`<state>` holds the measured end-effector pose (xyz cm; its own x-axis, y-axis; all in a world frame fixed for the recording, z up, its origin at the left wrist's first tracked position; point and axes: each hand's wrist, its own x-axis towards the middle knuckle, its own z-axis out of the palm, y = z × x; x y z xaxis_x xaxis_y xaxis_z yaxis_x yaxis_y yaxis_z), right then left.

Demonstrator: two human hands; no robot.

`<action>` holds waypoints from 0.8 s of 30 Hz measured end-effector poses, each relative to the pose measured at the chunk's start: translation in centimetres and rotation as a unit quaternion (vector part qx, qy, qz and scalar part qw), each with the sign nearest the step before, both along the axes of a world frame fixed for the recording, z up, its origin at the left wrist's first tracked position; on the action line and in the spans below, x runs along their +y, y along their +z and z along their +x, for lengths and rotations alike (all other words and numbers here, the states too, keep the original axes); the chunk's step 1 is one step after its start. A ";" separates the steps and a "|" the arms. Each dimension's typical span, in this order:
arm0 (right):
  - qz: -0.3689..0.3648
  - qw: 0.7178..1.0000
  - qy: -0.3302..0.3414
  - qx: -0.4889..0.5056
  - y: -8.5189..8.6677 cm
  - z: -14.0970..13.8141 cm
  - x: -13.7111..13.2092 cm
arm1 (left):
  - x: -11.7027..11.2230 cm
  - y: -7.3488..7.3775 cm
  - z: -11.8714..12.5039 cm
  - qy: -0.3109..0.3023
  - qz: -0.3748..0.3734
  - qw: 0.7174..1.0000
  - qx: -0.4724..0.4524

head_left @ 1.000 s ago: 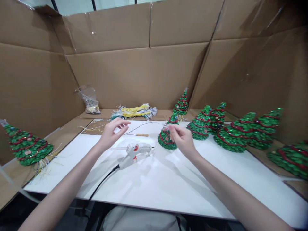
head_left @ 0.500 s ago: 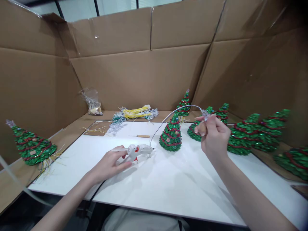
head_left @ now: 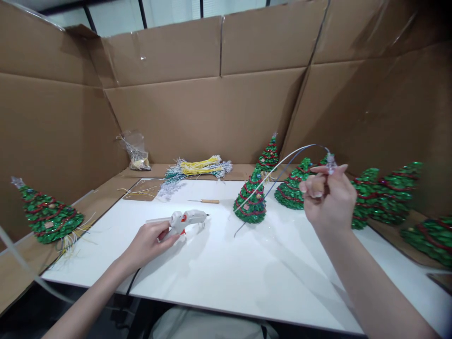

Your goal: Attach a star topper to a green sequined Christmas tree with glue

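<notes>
My left hand (head_left: 150,242) is closed around the grip of a white hot glue gun (head_left: 189,217), whose dark tip points right just above the white table. Raised at the right, my right hand (head_left: 330,195) pinches a small clear star ornament (head_left: 331,163). From that star, a white wire and a blue-grey wire arch leftward, hanging in front of a small green Christmas tree (head_left: 250,200) with red garland. This tree stands upright mid-table, and I see no star on its top.
An awl (head_left: 208,201) with a wooden handle lies behind the glue gun. Bundled wires (head_left: 199,167), loose clear stars (head_left: 171,189) and a plastic bag (head_left: 136,150) sit at the back. A finished-looking tree (head_left: 49,216) leans at left; several trees (head_left: 395,193) line the right. Cardboard walls (head_left: 169,108) surround the table.
My right hand has moved right with the star, and its wires now hang apart, away from the glue gun's tip. The glue gun has shifted left in my left hand.
</notes>
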<state>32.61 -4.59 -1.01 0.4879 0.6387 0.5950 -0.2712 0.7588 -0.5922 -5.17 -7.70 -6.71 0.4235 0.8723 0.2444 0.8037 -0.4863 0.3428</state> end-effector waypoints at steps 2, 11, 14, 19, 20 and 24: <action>-0.002 1.000 0.003 -0.005 -0.1 -0.2 -0.1 | -0.1 0.0 -1.1 0.034 0.004 0.999 0.002; -0.027 1.000 -0.003 -0.015 -0.3 -0.5 -0.1 | -0.1 -0.7 -7.0 0.175 0.047 0.983 0.008; -0.034 0.999 -0.004 -0.009 -0.3 -0.6 -0.1 | -0.2 -1.1 -8.1 0.198 0.053 0.979 0.022; -0.039 0.999 0.006 -0.017 -0.4 -0.7 -0.1 | -0.6 -0.9 -8.1 0.211 0.042 0.976 0.046; -0.040 0.999 0.010 -0.022 -0.4 -0.7 -0.1 | -0.7 -0.8 -7.9 0.214 0.036 0.975 0.053; -0.045 0.998 0.017 -0.031 -0.6 -0.6 0.0 | -1.5 -0.2 -7.5 0.242 0.034 0.966 0.079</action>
